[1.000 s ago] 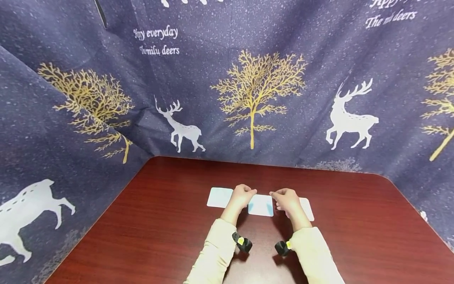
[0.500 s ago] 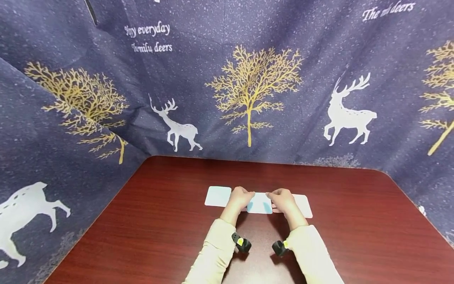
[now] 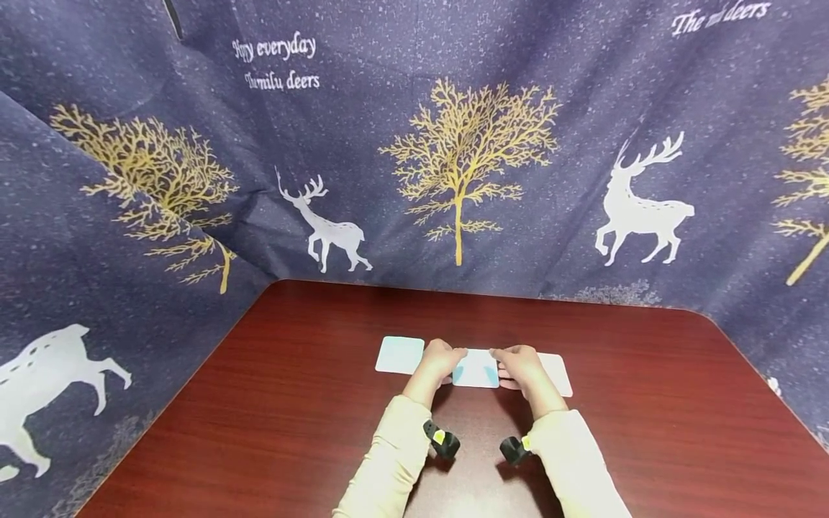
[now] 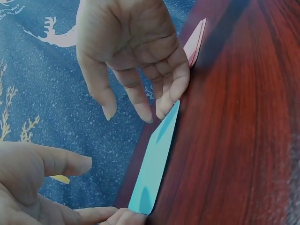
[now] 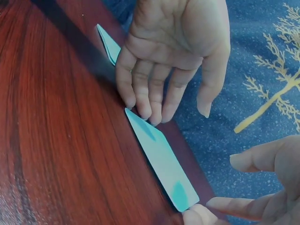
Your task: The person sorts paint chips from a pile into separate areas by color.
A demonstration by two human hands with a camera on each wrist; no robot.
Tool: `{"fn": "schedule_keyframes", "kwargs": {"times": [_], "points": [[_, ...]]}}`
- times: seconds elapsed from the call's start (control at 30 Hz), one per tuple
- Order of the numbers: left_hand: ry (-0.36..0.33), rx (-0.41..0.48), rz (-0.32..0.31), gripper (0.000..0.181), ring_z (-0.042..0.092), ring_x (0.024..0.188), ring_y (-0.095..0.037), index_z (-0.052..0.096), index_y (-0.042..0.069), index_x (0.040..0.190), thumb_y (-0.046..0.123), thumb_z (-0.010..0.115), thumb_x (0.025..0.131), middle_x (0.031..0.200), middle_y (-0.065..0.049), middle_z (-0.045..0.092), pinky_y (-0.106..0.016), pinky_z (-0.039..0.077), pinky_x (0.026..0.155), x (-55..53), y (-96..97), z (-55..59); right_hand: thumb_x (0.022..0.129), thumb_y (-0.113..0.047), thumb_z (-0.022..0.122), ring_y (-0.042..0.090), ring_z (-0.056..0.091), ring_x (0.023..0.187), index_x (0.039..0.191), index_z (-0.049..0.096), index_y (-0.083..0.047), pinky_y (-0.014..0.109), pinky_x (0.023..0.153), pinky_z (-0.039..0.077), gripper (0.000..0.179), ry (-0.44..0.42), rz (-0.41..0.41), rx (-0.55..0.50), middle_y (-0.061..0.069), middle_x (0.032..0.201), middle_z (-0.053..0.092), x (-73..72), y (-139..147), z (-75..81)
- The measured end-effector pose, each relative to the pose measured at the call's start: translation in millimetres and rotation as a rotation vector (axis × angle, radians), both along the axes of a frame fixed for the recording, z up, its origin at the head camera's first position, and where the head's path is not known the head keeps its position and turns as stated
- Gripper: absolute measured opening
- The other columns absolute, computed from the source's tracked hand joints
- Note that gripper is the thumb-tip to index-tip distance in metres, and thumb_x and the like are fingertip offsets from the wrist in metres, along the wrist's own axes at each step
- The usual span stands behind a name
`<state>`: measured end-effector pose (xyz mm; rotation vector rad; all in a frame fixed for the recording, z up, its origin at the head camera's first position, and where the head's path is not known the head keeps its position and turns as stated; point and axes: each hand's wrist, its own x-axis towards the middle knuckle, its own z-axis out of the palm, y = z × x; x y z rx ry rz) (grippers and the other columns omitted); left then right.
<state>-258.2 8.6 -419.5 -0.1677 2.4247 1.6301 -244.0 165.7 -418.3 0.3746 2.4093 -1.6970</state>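
A pale blue-white card with teal patches [image 3: 476, 370] lies on the table between both hands. My left hand [image 3: 440, 358] is at its left end, and in the left wrist view the fingertips [image 4: 123, 217] meet the card's short edge while the thumb [image 4: 77, 164] stays up and apart. At the opposite end is my right hand [image 3: 522, 365]. Its fingertips [image 5: 199, 214] touch that short edge, with the thumb [image 5: 248, 161] raised away from the card. Neither hand wraps round it.
To the left of the left hand lies a light teal card stack [image 3: 399, 355]. A whitish-pink stack [image 3: 557, 374], partly covered by the right hand, lies on the right. The red-brown wooden table [image 3: 291, 403] ends at a blue cloth backdrop [image 3: 518, 266] printed with deer and trees.
My right hand has come in slightly against the card's right end, its fingers lower along that edge. The left hand stays at the left end. The head view has shifted a little.
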Motion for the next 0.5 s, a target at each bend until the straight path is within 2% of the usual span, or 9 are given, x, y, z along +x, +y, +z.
{"fn": "schedule_keyframes", "kwargs": {"times": [0.1, 0.23, 0.37, 0.5], "points": [[-0.010, 0.025, 0.003, 0.033, 0.057, 0.098, -0.027, 0.052, -0.008, 0.104, 0.020, 0.063, 0.089, 0.105, -0.015, 0.055, -0.041, 0.057, 0.075, -0.9, -0.1, -0.7, 0.092, -0.018, 0.055, 0.025, 0.063, 0.090, 0.120, 0.052, 0.016, 0.034, 0.071, 0.058, 0.044, 0.000, 0.006, 0.002, 0.023, 0.106, 0.059, 0.6, 0.1, -0.3], [-0.024, 0.072, 0.001, 0.035, 0.056, 0.104, -0.029, 0.051, -0.009, 0.107, 0.019, 0.062, 0.088, 0.109, -0.015, 0.053, -0.044, 0.056, 0.078, -0.8, -0.5, -0.7, 0.087, -0.002, 0.055, 0.018, 0.060, 0.078, 0.116, 0.055, 0.017, 0.031, 0.065, 0.058, 0.035, 0.036, 0.004, 0.028, 0.021, 0.099, 0.061, 0.8, -0.3, -2.1], [-0.031, 0.087, 0.000, 0.034, 0.055, 0.105, -0.029, 0.050, -0.008, 0.106, 0.019, 0.062, 0.089, 0.109, -0.016, 0.052, -0.043, 0.056, 0.079, -0.4, -1.2, -0.9, 0.077, 0.013, 0.052, 0.014, 0.058, 0.067, 0.115, 0.053, 0.020, 0.028, 0.058, 0.056, 0.039, 0.080, 0.004, 0.042, 0.024, 0.093, 0.060, 1.3, -0.7, -3.9], [-0.027, 0.075, 0.007, 0.032, 0.055, 0.103, -0.028, 0.051, -0.008, 0.104, 0.018, 0.062, 0.089, 0.107, -0.015, 0.053, -0.041, 0.057, 0.076, -0.8, -2.0, -2.1, 0.074, 0.017, 0.053, 0.013, 0.057, 0.064, 0.112, 0.055, 0.020, 0.027, 0.056, 0.055, 0.039, 0.093, 0.005, 0.050, 0.024, 0.090, 0.061, 1.1, -1.1, -5.4]]}}
